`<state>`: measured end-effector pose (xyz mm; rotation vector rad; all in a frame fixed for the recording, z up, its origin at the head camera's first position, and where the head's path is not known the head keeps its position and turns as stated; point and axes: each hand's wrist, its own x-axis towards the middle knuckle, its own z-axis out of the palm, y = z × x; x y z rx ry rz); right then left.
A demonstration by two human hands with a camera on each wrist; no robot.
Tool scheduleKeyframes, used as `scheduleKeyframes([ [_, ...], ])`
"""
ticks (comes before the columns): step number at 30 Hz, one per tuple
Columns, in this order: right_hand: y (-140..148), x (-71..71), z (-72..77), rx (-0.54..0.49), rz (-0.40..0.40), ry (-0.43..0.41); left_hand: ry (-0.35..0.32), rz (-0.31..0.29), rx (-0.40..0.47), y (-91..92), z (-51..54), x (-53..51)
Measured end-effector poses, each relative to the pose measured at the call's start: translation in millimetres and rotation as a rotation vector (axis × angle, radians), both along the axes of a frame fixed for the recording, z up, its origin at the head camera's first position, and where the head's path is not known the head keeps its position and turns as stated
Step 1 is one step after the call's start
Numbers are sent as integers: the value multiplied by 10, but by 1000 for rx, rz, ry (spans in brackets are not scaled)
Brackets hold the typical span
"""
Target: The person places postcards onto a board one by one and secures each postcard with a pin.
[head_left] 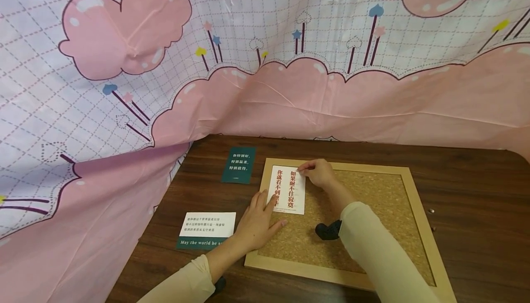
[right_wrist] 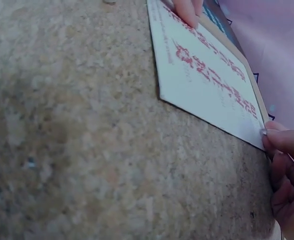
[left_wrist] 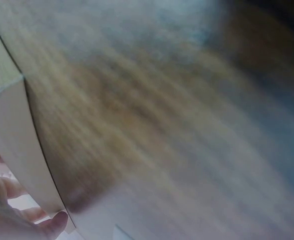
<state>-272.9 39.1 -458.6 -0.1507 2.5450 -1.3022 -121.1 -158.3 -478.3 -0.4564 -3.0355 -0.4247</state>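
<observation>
A white card with red characters [head_left: 285,192] lies on the upper left part of a wood-framed cork board [head_left: 372,211]. My left hand [head_left: 256,222] rests over the board's left edge with fingers extended, their tips on the card's lower left part. At the card's upper right corner my right hand [head_left: 319,173] pinches a small shiny pin [right_wrist: 264,132] between thumb and fingers. In the right wrist view the pin's head shows at that corner; its point is hidden. The left wrist view is mostly blurred and catches part of the left hand [left_wrist: 16,212] by the frame.
Left of the board are a dark green card [head_left: 239,165] with white characters and a white-and-green card [head_left: 206,229], partly behind the left forearm. Two small shiny bits lie on the dark wooden table [head_left: 476,201] right of the board. A printed pink cloth [head_left: 372,105] hangs behind.
</observation>
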Motion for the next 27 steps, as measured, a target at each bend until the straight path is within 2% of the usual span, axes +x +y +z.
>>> scheduleKeyframes([
  [12, -1, -23, -12, 32, 17, -9, -19, 5, -3, -10, -21, -15],
  [17, 4, -27, -30, 52, 33, 12, -28, 9, -17, -20, -27, -4],
  [23, 43, -32, -78, 60, 25, 24, -56, 9, 9, -10, 4, 11],
  [27, 56, -36, -65, 53, 41, 38, -70, 17, -7, -10, 15, 7],
])
